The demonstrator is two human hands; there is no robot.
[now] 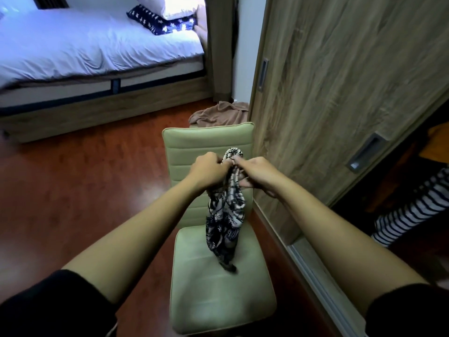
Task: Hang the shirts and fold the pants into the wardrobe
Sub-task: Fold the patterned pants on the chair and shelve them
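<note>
Both hands, left hand (pixel 206 170) and right hand (pixel 258 173), pinch patterned garment (pixel 224 220) bunched at top; hem below drags chair seat (pixel 218 300), could snag.

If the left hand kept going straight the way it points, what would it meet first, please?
Probably the pale green padded chair backrest just beyond it; the left hand already grips the black-and-white patterned garment, and depth is unclear.
</note>
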